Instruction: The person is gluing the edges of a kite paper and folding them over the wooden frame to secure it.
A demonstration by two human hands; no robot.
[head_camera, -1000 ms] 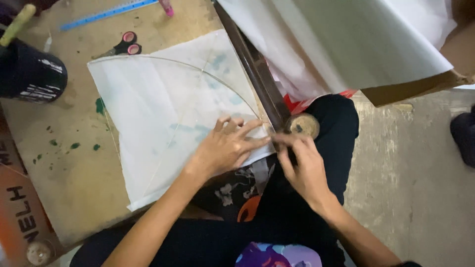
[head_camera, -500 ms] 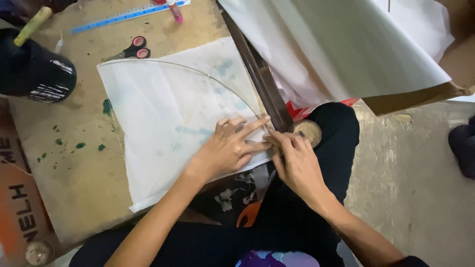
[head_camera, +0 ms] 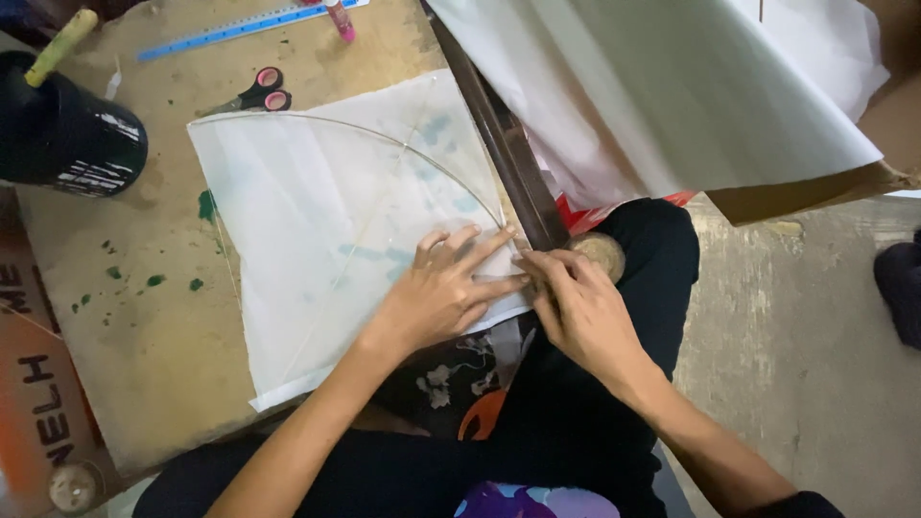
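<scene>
Hands meet at the near corner of the white paper kite (head_camera: 336, 240) on the desk (head_camera: 144, 345); left hand (head_camera: 443, 288) lies flat, fingers spread, as before; right hand (head_camera: 576, 307) has edged nearer, fingertips pinched on the paper's edge; farther off, scissors (head_camera: 254, 91), black pot (head_camera: 62, 134), blue ruler (head_camera: 230, 29); hanging white sheet (head_camera: 652, 96) crowds the right.

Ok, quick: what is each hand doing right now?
Left hand: open, fingers spread, pressing flat on the white paper sheet.
Right hand: fingers pinched at the sheet's corner edge; whether it grips anything cannot be told.
</scene>
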